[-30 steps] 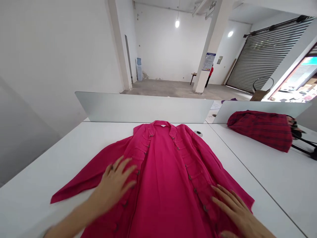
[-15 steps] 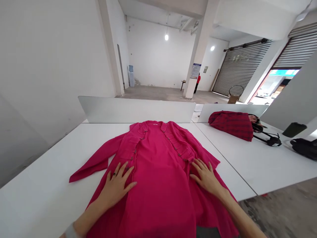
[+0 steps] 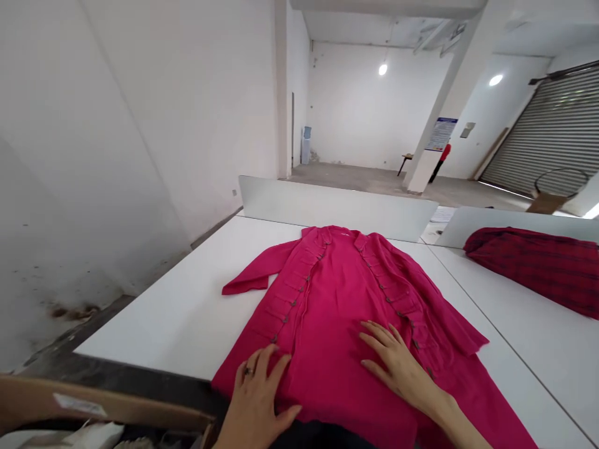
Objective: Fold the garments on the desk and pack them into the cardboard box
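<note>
A bright pink button-front garment (image 3: 346, 293) lies spread open on the white table (image 3: 196, 305), collar at the far side, one sleeve stretched out to the left. My left hand (image 3: 259, 399) lies flat on its lower left front near the table's near edge, fingers spread, a ring on one finger. My right hand (image 3: 397, 365) rests flat on the lower middle of the cloth, just left of the right button row, fingers stretched out. Neither hand holds anything.
A grey divider panel (image 3: 327, 206) stands along the table's far edge. A dark red plaid garment (image 3: 538, 265) lies on the adjoining table at the right. A cardboard box (image 3: 93, 408) sits at the lower left. A person in red stands far back by a pillar.
The view has swung left and back. Both hands have slid down the garment toward its hem, staying flat; the left one now sits near the table's near edge.
</note>
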A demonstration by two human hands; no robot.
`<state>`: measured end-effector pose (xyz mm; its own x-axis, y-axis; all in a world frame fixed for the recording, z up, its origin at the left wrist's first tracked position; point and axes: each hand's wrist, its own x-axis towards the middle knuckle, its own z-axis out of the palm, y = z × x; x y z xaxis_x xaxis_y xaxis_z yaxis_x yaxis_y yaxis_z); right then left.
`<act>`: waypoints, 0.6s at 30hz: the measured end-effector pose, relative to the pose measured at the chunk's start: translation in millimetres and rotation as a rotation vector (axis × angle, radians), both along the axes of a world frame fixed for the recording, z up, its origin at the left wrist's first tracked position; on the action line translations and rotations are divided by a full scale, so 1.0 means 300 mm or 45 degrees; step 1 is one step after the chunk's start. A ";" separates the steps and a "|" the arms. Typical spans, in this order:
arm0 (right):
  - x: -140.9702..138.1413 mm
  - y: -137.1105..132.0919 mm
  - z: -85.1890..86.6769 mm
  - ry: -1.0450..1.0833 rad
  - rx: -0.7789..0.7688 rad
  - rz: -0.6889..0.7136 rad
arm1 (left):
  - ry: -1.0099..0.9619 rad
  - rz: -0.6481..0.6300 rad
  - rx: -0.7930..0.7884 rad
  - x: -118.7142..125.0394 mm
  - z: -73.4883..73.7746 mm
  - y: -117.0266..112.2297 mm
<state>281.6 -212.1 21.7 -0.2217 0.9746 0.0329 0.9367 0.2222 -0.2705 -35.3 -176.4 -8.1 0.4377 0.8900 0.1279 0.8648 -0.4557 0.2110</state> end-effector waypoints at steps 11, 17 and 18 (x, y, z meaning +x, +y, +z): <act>-0.169 -0.006 -0.094 0.046 -0.049 0.236 | -0.019 0.112 -0.011 -0.132 -0.045 0.011; -0.240 0.046 -0.021 0.111 -0.193 0.393 | 0.046 0.289 0.093 -0.153 0.005 0.012; -0.238 0.057 -0.013 0.151 -0.208 0.399 | 0.062 0.338 0.116 -0.163 0.018 0.016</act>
<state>210.1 -195.1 17.7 -0.5141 0.8546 -0.0741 0.7901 0.4382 -0.4286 -84.1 -171.6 -2.9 0.1984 0.9602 0.1968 0.9645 -0.2270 0.1350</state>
